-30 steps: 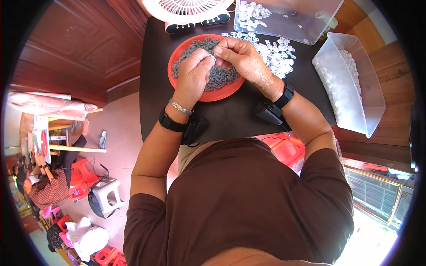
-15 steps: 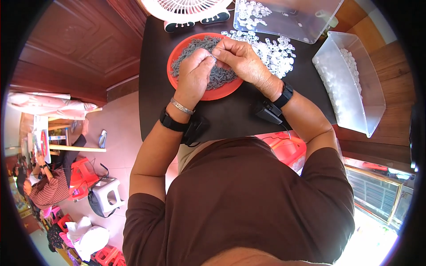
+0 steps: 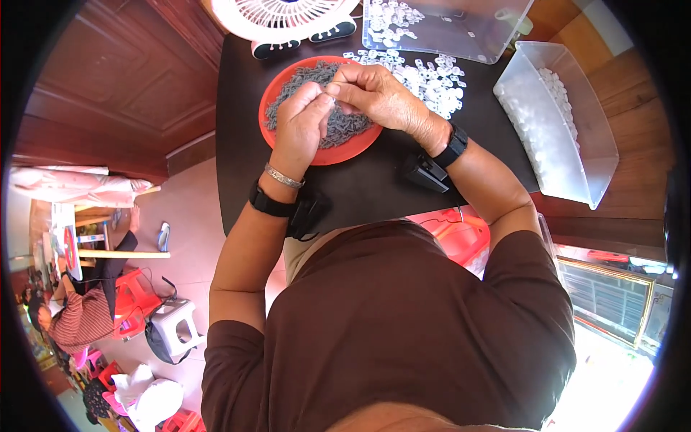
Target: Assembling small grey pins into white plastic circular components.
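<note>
Both hands meet over the red bowl (image 3: 358,149), fingertips close together. My left hand (image 3: 302,124) is closed in a pinch on what looks like a small white plastic piece (image 3: 331,99), mostly hidden by the fingers. My right hand (image 3: 381,97) pinches at the same spot; what lies between its thumb and forefinger is too small to make out. The bowl is filled with thin grey pieces shaped like screws or wall plugs (image 3: 344,129). Just right of the bowl, a heap of small white plastic pieces with holes (image 3: 439,86) spreads over the black table (image 3: 360,191).
A white fan (image 3: 288,18) stands at the back left. A clear bin (image 3: 450,36) with white pieces lies at the back, and a second clear bin (image 3: 568,137) stands at the right. Black devices (image 3: 425,173) sit near my wrists. A person (image 3: 83,313) sits far left.
The whole view has shifted slightly, so the table and bowl appear a little further left. Both hands stay pinched together over the bowl, with only small finger movement.
</note>
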A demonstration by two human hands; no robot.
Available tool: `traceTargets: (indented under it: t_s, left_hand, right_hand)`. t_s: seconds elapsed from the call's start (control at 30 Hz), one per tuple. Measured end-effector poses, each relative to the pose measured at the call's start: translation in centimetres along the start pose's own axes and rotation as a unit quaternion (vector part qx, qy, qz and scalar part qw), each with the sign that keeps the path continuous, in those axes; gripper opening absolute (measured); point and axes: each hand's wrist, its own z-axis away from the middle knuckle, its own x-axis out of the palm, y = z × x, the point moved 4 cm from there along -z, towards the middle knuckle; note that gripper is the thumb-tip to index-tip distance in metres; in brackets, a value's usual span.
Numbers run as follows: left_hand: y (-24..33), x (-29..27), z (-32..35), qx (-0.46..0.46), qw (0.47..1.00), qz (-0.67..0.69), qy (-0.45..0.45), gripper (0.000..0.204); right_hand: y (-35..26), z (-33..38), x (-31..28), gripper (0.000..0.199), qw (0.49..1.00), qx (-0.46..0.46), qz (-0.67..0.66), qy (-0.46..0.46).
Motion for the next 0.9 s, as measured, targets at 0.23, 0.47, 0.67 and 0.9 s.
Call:
traceTargets:
  t_s: [0.23, 0.47, 0.67, 0.9]
  left_hand:
    - [-0.3, -1.0, -0.3, 0.002, 0.999, -0.001, 0.032, 0.019]
    - [-0.2, -0.7, -0.3, 0.015, 0.999, -0.029, 0.010, 0.021]
    - [-0.2, -0.7, -0.3, 0.015, 0.999, -0.029, 0.010, 0.020]
    - [-0.1, -0.5, 0.0, -0.009, 1.000, 0.010, 0.014, 0.018]
  right_hand:
    - [-0.5, -0.4, -8.9, 0.032, 0.896, 0.009, 0.405, 0.182]
    - [2.6, 0.5, -11.7, 0.025, 0.840, 0.138, 0.520, 0.075]
    - [4.1, -0.2, -12.4, 0.025, 0.850, 0.098, 0.514, 0.060]
    - [2.2, -0.8, -8.6, 0.021, 0.996, 0.071, -0.003, 0.060]
